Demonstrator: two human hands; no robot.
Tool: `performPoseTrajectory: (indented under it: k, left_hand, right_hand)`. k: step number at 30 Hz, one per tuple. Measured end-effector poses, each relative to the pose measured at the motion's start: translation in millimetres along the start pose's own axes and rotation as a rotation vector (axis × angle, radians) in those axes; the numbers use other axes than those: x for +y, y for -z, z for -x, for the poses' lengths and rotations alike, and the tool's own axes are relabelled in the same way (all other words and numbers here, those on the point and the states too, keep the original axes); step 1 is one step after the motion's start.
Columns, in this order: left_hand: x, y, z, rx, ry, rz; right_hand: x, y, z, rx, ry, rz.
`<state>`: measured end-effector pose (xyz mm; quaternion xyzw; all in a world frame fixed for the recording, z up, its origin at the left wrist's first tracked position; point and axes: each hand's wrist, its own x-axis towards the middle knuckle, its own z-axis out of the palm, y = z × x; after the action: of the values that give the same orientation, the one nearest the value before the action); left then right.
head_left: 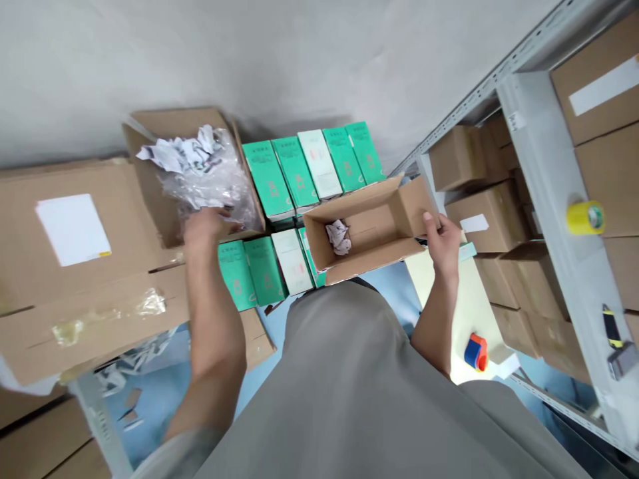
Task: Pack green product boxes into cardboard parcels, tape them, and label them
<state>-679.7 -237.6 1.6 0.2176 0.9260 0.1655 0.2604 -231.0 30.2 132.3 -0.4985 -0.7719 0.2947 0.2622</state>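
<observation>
My right hand (442,241) pinches the right end flap of a long open cardboard box (374,223). One crumpled ball of white paper (339,237) lies at the left end inside it. Over the front edge of another open carton (154,143) on the left is my left hand (204,226); its fingers are partly hidden and blurred, so their grip does not show. That carton holds crumpled printed paper (192,153) and clear plastic wrap (214,183). Between the two boxes stand two rows of green boxes (272,176), with a few white ones (319,163) among them.
Flattened or closed cardboard (74,246) with a white label spreads at the left. On the right, a metal shelf (544,166) carries stacked cartons, a yellow tape roll (585,218) and a yellow-black cutter (612,327). A red-blue tape dispenser (476,352) sits on a pale surface.
</observation>
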Motion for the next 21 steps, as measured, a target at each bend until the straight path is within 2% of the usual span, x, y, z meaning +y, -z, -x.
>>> performPoseTrajectory:
  k: [3,5,7,9,11,12,14,16,19,21]
  left_hand:
    - [15,8.3,-2,0.025,0.159,-0.026]
    - [26,20.5,10,0.099,0.15,-0.038]
    - [39,37.0,35,0.19,0.136,-0.072]
    - [56,54.2,69,0.303,0.086,-0.033]
    - [79,66.5,106,0.377,-0.099,0.119]
    - [93,68.8,124,0.344,-0.226,0.215]
    - [125,63.1,153,0.226,-0.456,0.384]
    - [160,44.8,172,0.083,-0.646,0.468]
    - [205,8.3,185,-0.071,-0.803,0.432]
    - [222,-10.1,189,-0.145,-0.863,0.336]
  right_hand:
    - [2,-1,0,-0.015,-0.007,-0.069]
    - [4,-2,1,-0.024,-0.016,-0.107]
    - [7,-2,1,-0.043,-0.034,-0.144]
    - [14,-2,1,-0.057,-0.059,-0.18]
    - [22,-3,0,-0.066,-0.081,-0.212]
    - [27,-4,0,-0.071,-0.095,-0.23]
    - [38,-6,-2,-0.085,-0.131,-0.277]
    - [48,-9,-4,-0.106,-0.171,-0.331]
    - [62,-13,-5,-0.136,-0.208,-0.39]
    - [68,-13,-5,-0.155,-0.218,-0.411]
